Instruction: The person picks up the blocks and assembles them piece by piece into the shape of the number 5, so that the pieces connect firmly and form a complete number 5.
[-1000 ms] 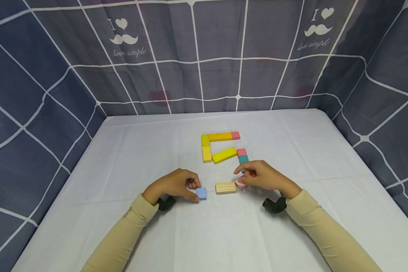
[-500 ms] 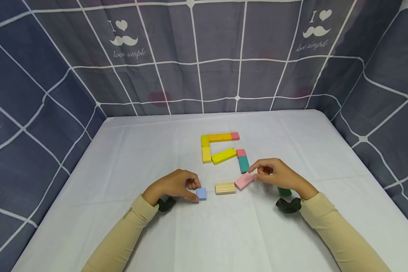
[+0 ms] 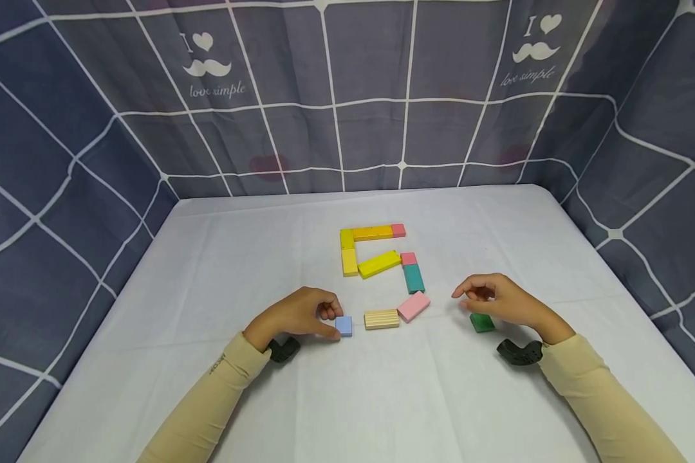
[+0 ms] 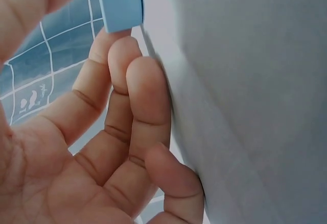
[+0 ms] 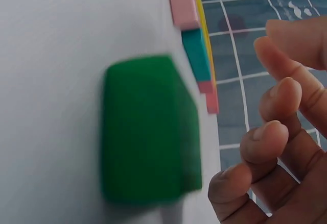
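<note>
My left hand [image 3: 302, 313] pinches a small light blue block [image 3: 343, 326] at the table surface; in the left wrist view the blue block [image 4: 121, 3] shows between thumb and index finger, the other fingers loosely bent. My right hand [image 3: 506, 299] is raised over the table with loosely bent fingers and nothing in them. Below its palm lies a green block [image 3: 482, 323], large and blurred in the right wrist view. To the left of that hand, a pink block [image 3: 414, 307] lies at a slant, touching a ridged wooden block [image 3: 381, 319].
Farther back on the white-covered table [image 3: 255, 238] lies a bent line of blocks: a teal block [image 3: 414, 279], a small red block [image 3: 408, 258], a slanted yellow block [image 3: 379, 264] and several more. A grey checked curtain [image 3: 301, 141] encloses the back and sides.
My right hand has let go of the pink block and moved right, over the green block. The pink block now sits slanted below the teal one. My left hand stays at the blue block.
</note>
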Motion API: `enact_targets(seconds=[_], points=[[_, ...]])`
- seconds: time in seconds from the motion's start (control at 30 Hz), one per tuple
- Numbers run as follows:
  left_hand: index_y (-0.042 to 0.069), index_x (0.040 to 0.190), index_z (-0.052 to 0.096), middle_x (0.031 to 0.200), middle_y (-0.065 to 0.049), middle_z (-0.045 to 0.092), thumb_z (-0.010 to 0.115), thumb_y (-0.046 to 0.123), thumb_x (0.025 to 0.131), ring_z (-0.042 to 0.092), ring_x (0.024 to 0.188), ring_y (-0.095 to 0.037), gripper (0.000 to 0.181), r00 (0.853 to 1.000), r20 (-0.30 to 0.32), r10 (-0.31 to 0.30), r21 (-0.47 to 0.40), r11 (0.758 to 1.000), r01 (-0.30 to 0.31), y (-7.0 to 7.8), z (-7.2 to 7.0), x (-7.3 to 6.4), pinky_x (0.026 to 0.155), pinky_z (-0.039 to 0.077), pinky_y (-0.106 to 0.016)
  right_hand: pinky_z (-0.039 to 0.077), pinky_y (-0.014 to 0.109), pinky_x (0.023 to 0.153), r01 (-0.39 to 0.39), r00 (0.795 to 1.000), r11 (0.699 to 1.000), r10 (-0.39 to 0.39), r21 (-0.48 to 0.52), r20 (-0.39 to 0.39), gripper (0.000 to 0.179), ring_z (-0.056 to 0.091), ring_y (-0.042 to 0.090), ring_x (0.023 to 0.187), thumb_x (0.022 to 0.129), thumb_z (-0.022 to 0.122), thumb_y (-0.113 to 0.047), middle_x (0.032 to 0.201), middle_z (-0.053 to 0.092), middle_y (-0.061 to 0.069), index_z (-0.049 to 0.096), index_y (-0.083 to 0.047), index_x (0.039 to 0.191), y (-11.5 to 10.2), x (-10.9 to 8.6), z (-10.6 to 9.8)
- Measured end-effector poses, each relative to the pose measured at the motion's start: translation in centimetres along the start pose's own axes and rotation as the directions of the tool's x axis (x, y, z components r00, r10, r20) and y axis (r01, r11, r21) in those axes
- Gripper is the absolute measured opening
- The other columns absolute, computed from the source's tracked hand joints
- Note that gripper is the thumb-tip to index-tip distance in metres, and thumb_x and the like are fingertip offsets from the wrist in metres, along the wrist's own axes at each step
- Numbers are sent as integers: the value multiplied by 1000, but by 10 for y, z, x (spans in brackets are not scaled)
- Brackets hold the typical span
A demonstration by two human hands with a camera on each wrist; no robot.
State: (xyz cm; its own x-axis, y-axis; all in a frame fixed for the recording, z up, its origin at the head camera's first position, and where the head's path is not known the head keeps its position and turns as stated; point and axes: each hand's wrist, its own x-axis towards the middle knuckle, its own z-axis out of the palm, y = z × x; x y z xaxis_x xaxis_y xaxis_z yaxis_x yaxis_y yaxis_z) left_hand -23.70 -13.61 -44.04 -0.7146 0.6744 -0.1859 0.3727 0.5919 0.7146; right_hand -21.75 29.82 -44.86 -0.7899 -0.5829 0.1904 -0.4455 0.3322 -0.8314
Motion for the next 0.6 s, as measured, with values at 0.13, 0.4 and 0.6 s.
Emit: enact_targets(seconds=[0.13,0.4,0.6], points=[[8,102,73,93,3,66,94,17,86,58,88,-11,28,1000,-6,-1,10,1000,1,2,1,0,83,51,-25,41,30,59,-20,1000,1000,20,6,4,14,49,14,68,98,70,9,82,55,0,75,2,108,5,-9,-5],[8,107,72,95,4,65,91,15,88,58,91,-12,27,1000,-11,-1,29,1000,1,9,5,1,84,49,-25,41,29,61,-28,999,1000,28,-1,25,17,50,13,73,97,70,11,87,57,-4,75,2,110,11,-23,-14],[9,106,72,93,3,63,90,13,89,57,90,-14,25,999,-30,-10,45,999,12,14,7,1,81,47,-26,43,29,62,-29,998,1000,30,-7,58,21,51,14,74,95,73,11,89,58,-3,74,2,114,16,-32,-23]])
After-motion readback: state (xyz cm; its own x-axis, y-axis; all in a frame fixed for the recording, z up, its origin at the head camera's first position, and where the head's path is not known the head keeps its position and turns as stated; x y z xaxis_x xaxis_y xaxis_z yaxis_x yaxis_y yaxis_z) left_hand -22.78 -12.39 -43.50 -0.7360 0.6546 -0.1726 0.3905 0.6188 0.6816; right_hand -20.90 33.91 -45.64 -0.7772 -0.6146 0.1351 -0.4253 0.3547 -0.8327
